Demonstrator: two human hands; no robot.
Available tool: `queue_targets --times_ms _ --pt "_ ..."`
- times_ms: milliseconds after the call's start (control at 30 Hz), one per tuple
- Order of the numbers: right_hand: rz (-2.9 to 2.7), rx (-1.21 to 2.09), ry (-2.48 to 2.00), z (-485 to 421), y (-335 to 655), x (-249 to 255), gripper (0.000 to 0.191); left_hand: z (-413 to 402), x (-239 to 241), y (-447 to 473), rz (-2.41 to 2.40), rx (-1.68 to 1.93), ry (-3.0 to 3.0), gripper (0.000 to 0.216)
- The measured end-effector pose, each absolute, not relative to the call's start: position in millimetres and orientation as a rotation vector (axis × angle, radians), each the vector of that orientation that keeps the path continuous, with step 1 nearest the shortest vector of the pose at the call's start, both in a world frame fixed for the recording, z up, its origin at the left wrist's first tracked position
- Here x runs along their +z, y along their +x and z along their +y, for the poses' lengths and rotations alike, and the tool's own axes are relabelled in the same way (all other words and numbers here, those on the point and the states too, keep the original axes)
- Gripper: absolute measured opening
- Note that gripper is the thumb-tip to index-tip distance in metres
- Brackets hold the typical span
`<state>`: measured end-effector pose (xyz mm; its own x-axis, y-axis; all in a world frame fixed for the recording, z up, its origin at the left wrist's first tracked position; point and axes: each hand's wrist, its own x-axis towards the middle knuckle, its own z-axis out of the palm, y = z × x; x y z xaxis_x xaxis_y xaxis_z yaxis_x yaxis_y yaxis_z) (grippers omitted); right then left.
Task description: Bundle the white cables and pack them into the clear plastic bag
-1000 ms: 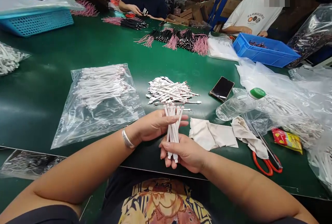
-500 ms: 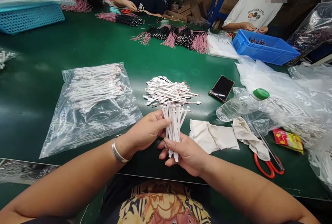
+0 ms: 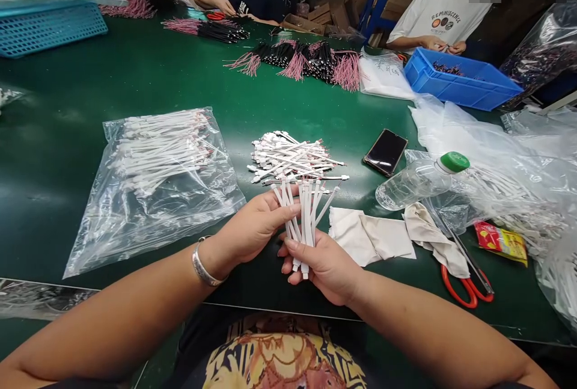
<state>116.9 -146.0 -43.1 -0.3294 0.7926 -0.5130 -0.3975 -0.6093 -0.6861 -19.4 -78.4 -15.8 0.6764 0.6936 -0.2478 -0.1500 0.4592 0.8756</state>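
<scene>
Close to the table's near edge, a bunch of white cables with small white connectors is held between both hands. My right hand is closed around its lower part, the thumb across the front. At the upper left of the bunch, my left hand pinches several of the cables, which lean away to the left. Just beyond the hands lies a loose pile of white cables with reddish wire ends. A clear plastic bag with many similar cables on it or in it lies to the left.
On the right are a phone, a clear bottle with a green cap, cloths, red-handled scissors and plastic bags. Farther off stand a blue bin and black-and-pink wire bundles. Two people sit across the table.
The bunch has spread into a fan: several cables at my left fingers now lean left, with a gap at the top between them and the rest. My right hand has barely moved.
</scene>
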Motion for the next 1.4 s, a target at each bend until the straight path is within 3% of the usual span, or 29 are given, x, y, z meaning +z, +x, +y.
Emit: queue_targets --times_ms 467,700,933,1400 --pt "-0.555 2.011 -1.072 -142.9 118.9 -39.5 0.033 -78.4 -13.5 -23.1 0.585 0.605 0.753 0.044" --pt "-0.629 2.081 -1.033 -146.7 118.1 -42.4 0.035 -79.9 -14.7 -21.9 0.701 0.502 0.974 0.034" --pt "-0.63 2.047 -1.06 -146.3 117.0 -43.9 0.037 -79.9 -18.6 -22.8 0.86 0.64 1.069 0.025" --pt "-0.564 1.993 -1.076 -144.4 118.2 -42.5 0.042 -79.4 -15.6 -19.9 0.866 0.672 1.079 0.025"
